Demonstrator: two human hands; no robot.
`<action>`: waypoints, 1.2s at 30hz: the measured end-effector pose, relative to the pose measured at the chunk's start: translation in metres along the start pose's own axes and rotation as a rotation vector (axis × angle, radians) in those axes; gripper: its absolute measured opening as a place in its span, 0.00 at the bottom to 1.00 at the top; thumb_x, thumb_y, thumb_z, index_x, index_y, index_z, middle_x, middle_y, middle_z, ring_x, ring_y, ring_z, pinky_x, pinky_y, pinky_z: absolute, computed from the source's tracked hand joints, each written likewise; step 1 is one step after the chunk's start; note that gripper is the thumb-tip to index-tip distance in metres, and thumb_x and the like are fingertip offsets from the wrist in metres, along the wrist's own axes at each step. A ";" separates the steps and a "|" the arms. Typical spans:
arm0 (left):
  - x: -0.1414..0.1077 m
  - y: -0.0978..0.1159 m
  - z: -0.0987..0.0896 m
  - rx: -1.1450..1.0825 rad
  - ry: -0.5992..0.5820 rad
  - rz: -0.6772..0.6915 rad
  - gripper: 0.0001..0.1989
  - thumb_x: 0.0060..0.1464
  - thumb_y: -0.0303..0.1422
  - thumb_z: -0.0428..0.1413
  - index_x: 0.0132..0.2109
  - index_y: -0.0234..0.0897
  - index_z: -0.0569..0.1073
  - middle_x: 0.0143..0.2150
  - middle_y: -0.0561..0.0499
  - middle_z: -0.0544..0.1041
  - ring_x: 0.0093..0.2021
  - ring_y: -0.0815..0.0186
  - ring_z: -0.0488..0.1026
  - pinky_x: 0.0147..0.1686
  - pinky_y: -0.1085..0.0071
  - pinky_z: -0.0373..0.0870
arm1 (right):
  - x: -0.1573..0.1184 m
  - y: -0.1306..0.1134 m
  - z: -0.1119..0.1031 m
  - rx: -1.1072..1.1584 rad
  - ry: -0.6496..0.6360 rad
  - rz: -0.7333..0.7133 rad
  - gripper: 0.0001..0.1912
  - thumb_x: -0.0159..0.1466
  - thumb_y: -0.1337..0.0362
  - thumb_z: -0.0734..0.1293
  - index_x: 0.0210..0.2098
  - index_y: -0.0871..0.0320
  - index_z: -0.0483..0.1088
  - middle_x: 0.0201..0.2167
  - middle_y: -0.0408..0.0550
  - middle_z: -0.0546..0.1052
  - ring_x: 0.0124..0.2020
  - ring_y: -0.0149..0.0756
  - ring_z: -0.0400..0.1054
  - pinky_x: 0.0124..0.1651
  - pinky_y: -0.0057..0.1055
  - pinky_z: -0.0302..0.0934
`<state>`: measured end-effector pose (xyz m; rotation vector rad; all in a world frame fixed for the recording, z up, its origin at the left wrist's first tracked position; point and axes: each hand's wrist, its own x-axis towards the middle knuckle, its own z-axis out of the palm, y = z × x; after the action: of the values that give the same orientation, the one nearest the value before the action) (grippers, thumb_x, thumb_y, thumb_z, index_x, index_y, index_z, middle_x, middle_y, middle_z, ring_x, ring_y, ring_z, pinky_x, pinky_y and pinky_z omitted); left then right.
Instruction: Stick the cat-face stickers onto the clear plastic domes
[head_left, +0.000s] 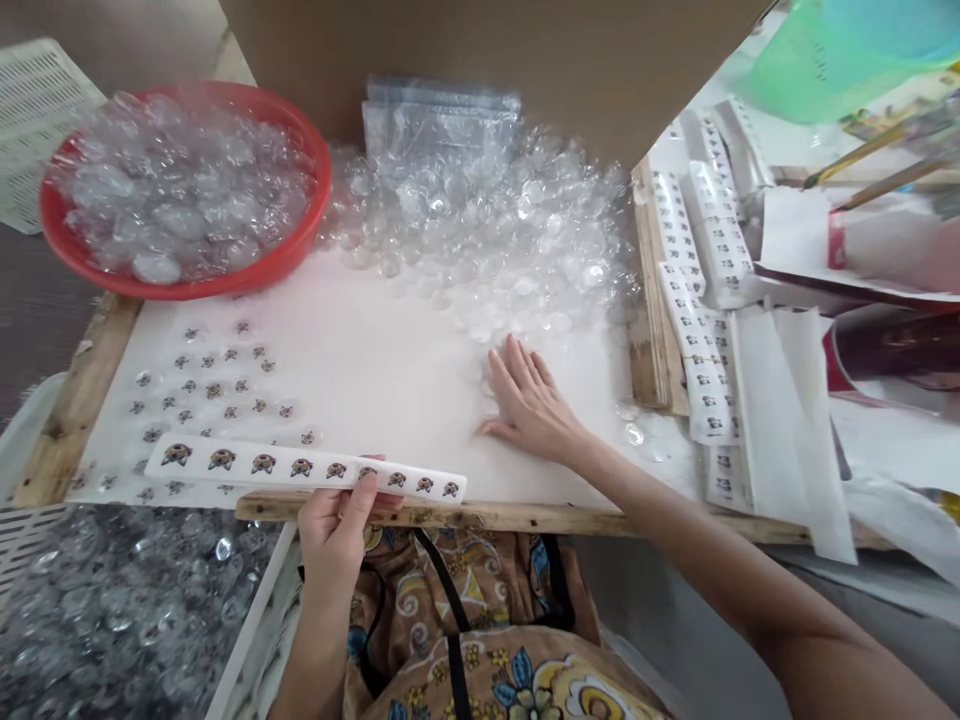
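Observation:
Near the table's front edge, my left hand (349,510) pinches a long white strip of stickers (281,465) printed with a row of small brown animal faces. My right hand (529,400) lies spread on the white tabletop (375,370), its fingertips at the near edge of a heap of clear, shiny round pieces (517,230). No object shows in that hand, though what lies under the palm is hidden. To the left, several clear round pieces bearing the same face (214,390) are scattered over the tabletop.
A red basin (315,215) full of clear wrapped pieces stands at the back left. Behind the heap rises a cardboard box (480,50). More sticker strips (697,370) lie past the wooden edging (652,340) at right. Below left, a white crate (251,620) holds many clear pieces.

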<state>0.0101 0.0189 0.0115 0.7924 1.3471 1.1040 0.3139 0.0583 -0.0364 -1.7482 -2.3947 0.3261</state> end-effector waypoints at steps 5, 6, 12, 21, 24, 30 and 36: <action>-0.005 0.001 -0.002 0.001 0.026 -0.038 0.17 0.52 0.43 0.66 0.43 0.33 0.82 0.32 0.47 0.84 0.25 0.62 0.80 0.28 0.68 0.81 | 0.076 -0.024 0.006 0.087 -0.021 -0.093 0.55 0.66 0.35 0.56 0.75 0.61 0.26 0.75 0.62 0.29 0.76 0.57 0.26 0.74 0.57 0.34; -0.006 0.002 -0.003 0.002 0.046 -0.038 0.18 0.51 0.43 0.67 0.43 0.33 0.82 0.34 0.47 0.85 0.25 0.62 0.80 0.27 0.68 0.81 | 0.087 -0.030 0.006 0.125 -0.024 -0.128 0.55 0.65 0.35 0.57 0.75 0.61 0.28 0.75 0.62 0.31 0.76 0.56 0.27 0.74 0.56 0.34; -0.011 0.004 -0.011 -0.017 0.205 0.002 0.18 0.51 0.44 0.67 0.41 0.34 0.82 0.31 0.49 0.84 0.23 0.63 0.79 0.25 0.69 0.80 | 0.086 -0.043 0.005 0.349 -0.027 -0.219 0.51 0.68 0.43 0.63 0.75 0.59 0.31 0.75 0.65 0.44 0.76 0.52 0.38 0.73 0.58 0.40; -0.011 0.005 -0.007 -0.011 0.229 0.032 0.16 0.55 0.42 0.65 0.45 0.34 0.80 0.30 0.50 0.83 0.26 0.63 0.80 0.30 0.68 0.81 | 0.046 -0.058 -0.031 0.715 0.197 -0.083 0.24 0.69 0.57 0.66 0.63 0.55 0.65 0.57 0.58 0.74 0.59 0.47 0.69 0.56 0.47 0.69; -0.011 0.003 -0.005 0.005 0.248 0.069 0.17 0.56 0.43 0.64 0.46 0.35 0.80 0.31 0.50 0.83 0.26 0.63 0.80 0.30 0.69 0.81 | 0.042 -0.086 -0.044 0.806 0.022 -0.182 0.15 0.67 0.58 0.69 0.52 0.56 0.73 0.46 0.53 0.79 0.49 0.41 0.74 0.49 0.40 0.71; -0.014 0.000 -0.003 0.005 0.300 0.094 0.18 0.55 0.44 0.64 0.45 0.33 0.80 0.28 0.50 0.82 0.25 0.62 0.80 0.30 0.68 0.81 | 0.034 -0.116 -0.037 0.786 0.038 -0.124 0.07 0.70 0.68 0.63 0.38 0.57 0.74 0.33 0.47 0.80 0.33 0.32 0.74 0.36 0.29 0.68; -0.016 -0.002 -0.002 -0.042 0.361 0.096 0.20 0.54 0.44 0.65 0.46 0.33 0.80 0.30 0.50 0.83 0.25 0.63 0.80 0.30 0.68 0.81 | 0.027 -0.120 -0.035 0.717 0.099 -0.177 0.06 0.70 0.66 0.64 0.40 0.58 0.73 0.36 0.48 0.79 0.35 0.32 0.74 0.37 0.28 0.69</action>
<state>0.0105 0.0036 0.0150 0.6512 1.5908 1.3951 0.2042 0.0516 0.0299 -1.1851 -1.9754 0.9081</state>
